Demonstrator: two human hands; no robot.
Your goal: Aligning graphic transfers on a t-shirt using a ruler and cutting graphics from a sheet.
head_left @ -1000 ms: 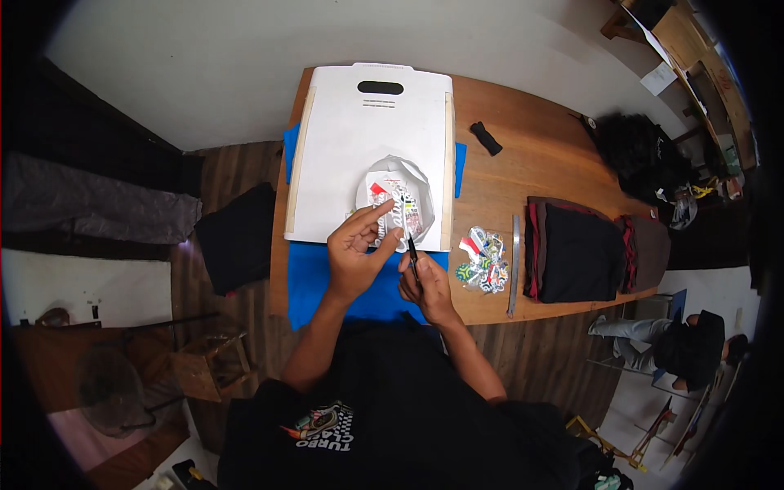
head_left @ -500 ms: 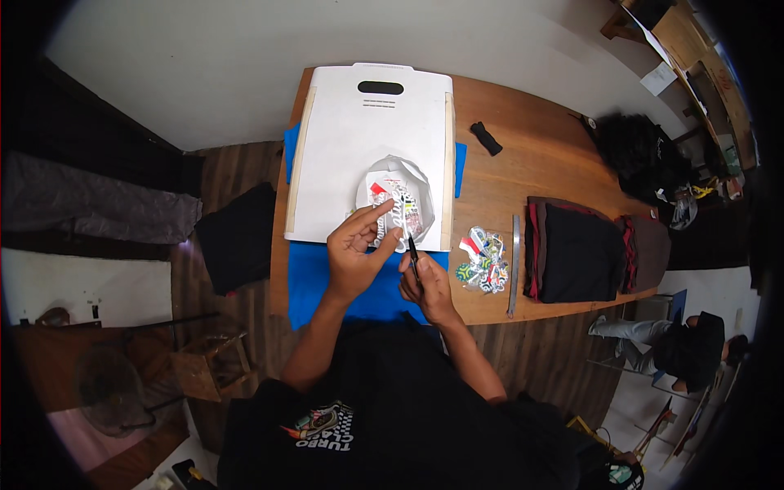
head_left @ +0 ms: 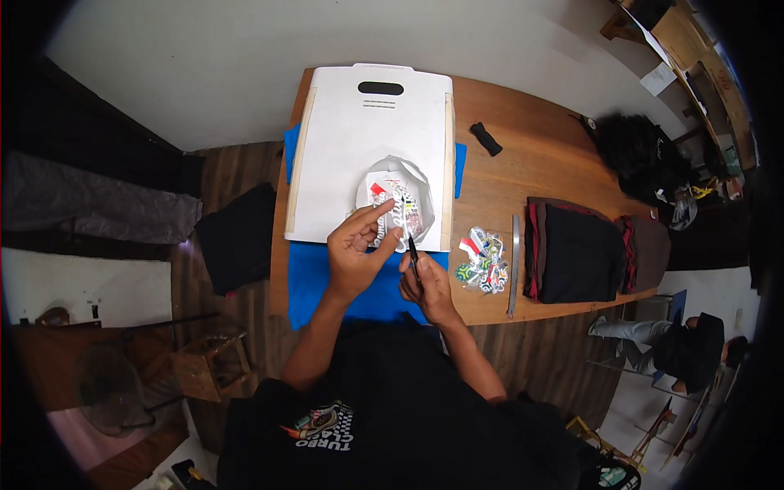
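Wooden tabletop point(head_left: 555, 155) is seen from above, set against a pale floor at 12 o'clock and dark plank flooring at 9 o'clock.

At the centre of the work, a printed sticker sheet point(head_left: 398, 211) lies on a crumpled white backing paper point(head_left: 394, 173), which rests on a white cutting board point(head_left: 359, 139) with a slot handle at its 12 o'clock end. The board is laid over a blue mat point(head_left: 343, 282).

The left hand point(head_left: 357, 249) is pressed onto the sheet from 7 o'clock, thumb and forefinger closed down on its edge, remaining fingers curled. The right hand point(head_left: 426, 284) is closed around a slim dark craft knife point(head_left: 411, 243) in a pen hold, the tip touching the sheet at its 5 o'clock edge.

Compared with the two earlier views, next to no change is recorded: both hands are found in the same places and the blade in the same spot. It is judged that a slow, fine cut is under way rather than a repositioning, and that the sheet is not yet released.

At 3 o'clock of the board, a pile of cut coloured stickers point(head_left: 482, 261) is noted, with a metal ruler point(head_left: 514, 265) just beside it, then folded dark garments point(head_left: 584, 251). A small black object point(head_left: 486, 139) lies at 1 o'clock.
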